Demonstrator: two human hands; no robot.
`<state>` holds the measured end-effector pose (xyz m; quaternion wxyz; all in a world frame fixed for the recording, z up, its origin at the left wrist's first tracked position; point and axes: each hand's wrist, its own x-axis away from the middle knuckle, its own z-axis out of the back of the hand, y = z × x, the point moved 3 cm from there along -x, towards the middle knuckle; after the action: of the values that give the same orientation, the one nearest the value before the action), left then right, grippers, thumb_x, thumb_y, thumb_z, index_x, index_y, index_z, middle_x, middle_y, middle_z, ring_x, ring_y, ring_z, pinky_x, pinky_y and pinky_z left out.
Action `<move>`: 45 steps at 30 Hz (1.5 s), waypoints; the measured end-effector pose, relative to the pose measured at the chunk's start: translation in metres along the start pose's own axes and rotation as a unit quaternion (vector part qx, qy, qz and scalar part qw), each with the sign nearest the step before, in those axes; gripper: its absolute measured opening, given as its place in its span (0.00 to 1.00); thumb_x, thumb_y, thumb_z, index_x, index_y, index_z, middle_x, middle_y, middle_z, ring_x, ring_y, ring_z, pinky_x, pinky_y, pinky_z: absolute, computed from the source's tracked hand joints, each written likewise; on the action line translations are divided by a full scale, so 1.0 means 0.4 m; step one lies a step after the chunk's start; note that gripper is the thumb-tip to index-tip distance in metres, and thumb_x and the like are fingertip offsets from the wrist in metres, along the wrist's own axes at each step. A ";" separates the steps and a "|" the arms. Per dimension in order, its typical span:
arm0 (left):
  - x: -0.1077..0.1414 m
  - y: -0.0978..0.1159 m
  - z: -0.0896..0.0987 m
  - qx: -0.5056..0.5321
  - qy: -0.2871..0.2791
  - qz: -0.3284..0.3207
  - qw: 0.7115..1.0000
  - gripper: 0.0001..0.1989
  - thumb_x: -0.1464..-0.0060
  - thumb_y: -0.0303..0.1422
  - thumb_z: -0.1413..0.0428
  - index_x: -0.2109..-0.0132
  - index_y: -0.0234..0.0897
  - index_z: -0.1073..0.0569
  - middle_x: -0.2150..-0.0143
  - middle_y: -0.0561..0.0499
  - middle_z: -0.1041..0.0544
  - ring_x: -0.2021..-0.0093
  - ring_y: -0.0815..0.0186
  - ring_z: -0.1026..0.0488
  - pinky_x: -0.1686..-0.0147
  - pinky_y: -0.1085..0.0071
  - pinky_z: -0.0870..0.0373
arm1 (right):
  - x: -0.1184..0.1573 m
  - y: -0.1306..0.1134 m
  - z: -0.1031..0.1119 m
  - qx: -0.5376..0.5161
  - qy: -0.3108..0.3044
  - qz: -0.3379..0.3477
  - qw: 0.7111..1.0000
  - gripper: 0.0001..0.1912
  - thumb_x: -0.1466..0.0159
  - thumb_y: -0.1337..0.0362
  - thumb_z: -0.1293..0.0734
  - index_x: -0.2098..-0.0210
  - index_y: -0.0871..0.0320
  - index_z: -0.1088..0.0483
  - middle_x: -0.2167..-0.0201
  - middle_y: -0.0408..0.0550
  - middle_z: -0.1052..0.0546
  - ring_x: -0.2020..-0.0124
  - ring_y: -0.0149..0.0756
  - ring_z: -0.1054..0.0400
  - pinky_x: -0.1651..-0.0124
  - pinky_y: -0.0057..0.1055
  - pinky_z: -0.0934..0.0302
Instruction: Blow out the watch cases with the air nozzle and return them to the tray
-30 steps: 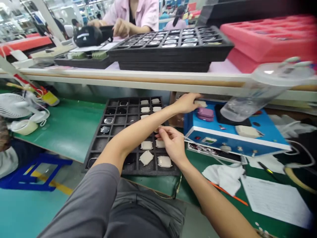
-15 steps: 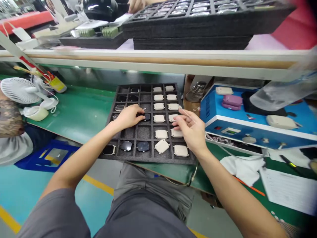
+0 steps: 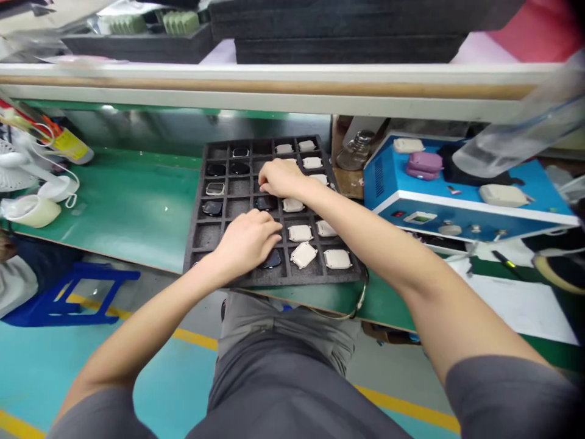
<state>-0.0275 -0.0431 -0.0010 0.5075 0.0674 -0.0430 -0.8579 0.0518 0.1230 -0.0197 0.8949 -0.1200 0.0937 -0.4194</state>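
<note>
A black foam tray (image 3: 194, 244) with square compartments lies on the green bench. Cream watch cases (image 3: 300, 233) fill most of its right-hand columns, and dark-faced watches (image 3: 212, 208) sit in several cells on the left. My right hand (image 3: 281, 178) reaches over the upper middle cells, fingers curled downward together; what they hold, if anything, is hidden. Lower down, my left hand (image 3: 249, 241) is over the middle cells, palm down, thumb and fingers apart. Just below its fingertips is a dark watch (image 3: 273, 259). Another dark watch (image 3: 265, 202) lies between the two hands.
A blue machine (image 3: 411, 204) on the right carries a purple case (image 3: 424, 165) and cream cases. Beside it stands a glass bottle (image 3: 359, 151). A white shelf edge (image 3: 274, 91) crosses above the tray. At left are a white fan (image 3: 18, 167) and a blue stool (image 3: 77, 296).
My right hand has moved left from the right-hand column to the upper middle cells. My left hand has come down toward the front rows. The view has tilted downward.
</note>
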 end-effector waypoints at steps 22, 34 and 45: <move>0.045 0.099 -0.129 0.767 0.182 0.168 0.591 0.14 0.48 0.32 0.30 0.55 0.38 0.21 0.61 0.50 0.20 0.62 0.68 0.23 0.58 0.73 0.25 | 0.611 -0.078 0.026 -0.505 0.262 -0.169 0.804 0.07 0.34 0.62 0.30 0.64 0.56 0.20 0.70 0.44 0.20 0.73 0.30 0.29 0.73 0.26 0.34; 0.049 0.113 -0.116 0.715 0.196 0.130 0.659 0.13 0.45 0.34 0.32 0.55 0.38 0.23 0.60 0.49 0.21 0.59 0.65 0.24 0.55 0.71 0.27 | 0.598 -0.083 0.018 -0.472 0.271 -0.163 0.823 0.07 0.35 0.63 0.30 0.64 0.56 0.18 0.66 0.47 0.17 0.69 0.32 0.26 0.69 0.28 0.32; 0.032 0.189 -0.143 0.654 0.149 0.134 0.730 0.15 0.30 0.45 0.52 0.46 0.41 0.34 0.60 0.51 0.32 0.65 0.67 0.35 0.65 0.70 0.33 | 0.582 -0.037 -0.003 -0.613 0.141 -0.187 0.754 0.17 0.43 0.58 0.22 0.56 0.58 0.21 0.73 0.44 0.21 0.74 0.32 0.26 0.76 0.25 0.35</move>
<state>0.0409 -0.0908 -0.0476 0.4474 0.5028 -0.5259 -0.5201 0.1873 -0.0664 -0.0322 0.5097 -0.5978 0.4319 -0.4431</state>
